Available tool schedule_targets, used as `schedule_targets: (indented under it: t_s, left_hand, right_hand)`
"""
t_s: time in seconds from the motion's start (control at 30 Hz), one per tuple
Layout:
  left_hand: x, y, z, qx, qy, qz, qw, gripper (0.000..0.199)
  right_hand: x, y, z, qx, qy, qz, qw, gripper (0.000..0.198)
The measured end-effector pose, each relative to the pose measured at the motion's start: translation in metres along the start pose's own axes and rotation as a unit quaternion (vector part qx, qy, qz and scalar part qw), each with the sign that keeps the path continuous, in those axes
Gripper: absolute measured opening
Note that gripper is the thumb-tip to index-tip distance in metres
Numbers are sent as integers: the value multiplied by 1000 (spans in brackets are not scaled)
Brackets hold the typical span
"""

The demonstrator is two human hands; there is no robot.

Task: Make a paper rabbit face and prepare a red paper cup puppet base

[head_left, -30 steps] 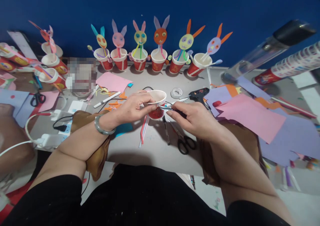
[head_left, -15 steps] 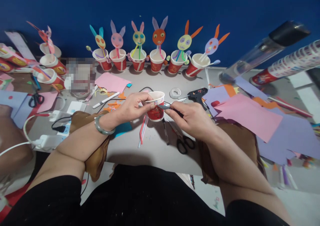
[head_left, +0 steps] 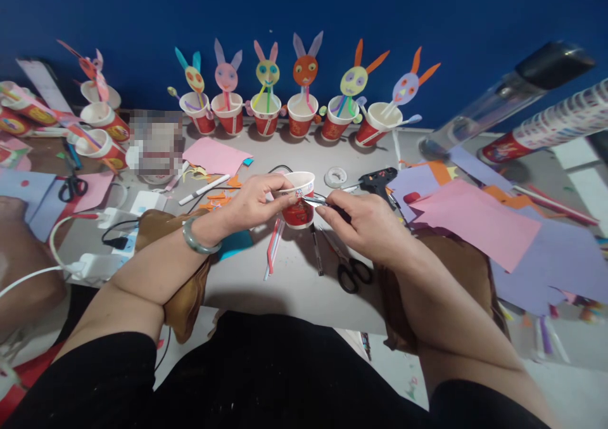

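Note:
My left hand (head_left: 259, 202) is closed round the left side of a red and white paper cup (head_left: 298, 215), thumb across its front near the rim. The cup is held upright above the table, its mouth facing up and slightly toward me. In my right hand (head_left: 363, 221) is a slim metal-bladed tool (head_left: 311, 200) with a dark handle; its exact kind is hard to make out. Its tip touches the cup's front just below the rim. Below the hands lie red and white straws (head_left: 273, 248), a pen (head_left: 316, 251) and black-handled scissors (head_left: 354, 274).
Several cups with paper rabbit faces (head_left: 304, 71) line the blue wall. A glue gun (head_left: 379, 179) and tape roll (head_left: 335, 176) lie behind my right hand. Pink paper (head_left: 484, 220) and purple sheets cover the right. Power strips (head_left: 102, 265) and another person's arm (head_left: 28, 264) are left.
The tool's metal part has shifted slightly against the cup and now shows brighter. Both hands keep their hold; the whole view has moved a little.

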State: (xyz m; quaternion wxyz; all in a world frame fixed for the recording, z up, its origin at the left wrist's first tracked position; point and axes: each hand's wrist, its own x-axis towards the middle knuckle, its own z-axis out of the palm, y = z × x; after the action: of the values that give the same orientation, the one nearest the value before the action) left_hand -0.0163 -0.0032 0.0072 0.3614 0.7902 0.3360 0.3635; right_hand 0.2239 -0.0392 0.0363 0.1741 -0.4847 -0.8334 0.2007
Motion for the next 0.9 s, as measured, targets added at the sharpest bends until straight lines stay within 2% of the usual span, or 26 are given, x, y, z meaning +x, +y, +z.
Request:
schedule_targets:
  t_s: [0.17, 0.4, 0.67, 0.9]
  left_hand:
    - [-1, 3, 4, -18, 8, -4, 1000, 38]
    - [-3, 4, 9, -85, 35, -50, 995, 36]
    - [-7, 3, 20, -161, 82, -91, 979, 43]
    - [-7, 2, 21, -195, 91, -102, 971, 40]
  right_hand:
    - [0, -1, 1, 43, -6, -5, 999, 37]
    - [2, -2, 7, 112, 16, 7, 994, 35]
    - [1, -4, 17, 123, 72, 13, 990, 35]
    - [1, -5, 21, 126, 77, 20, 989, 37]
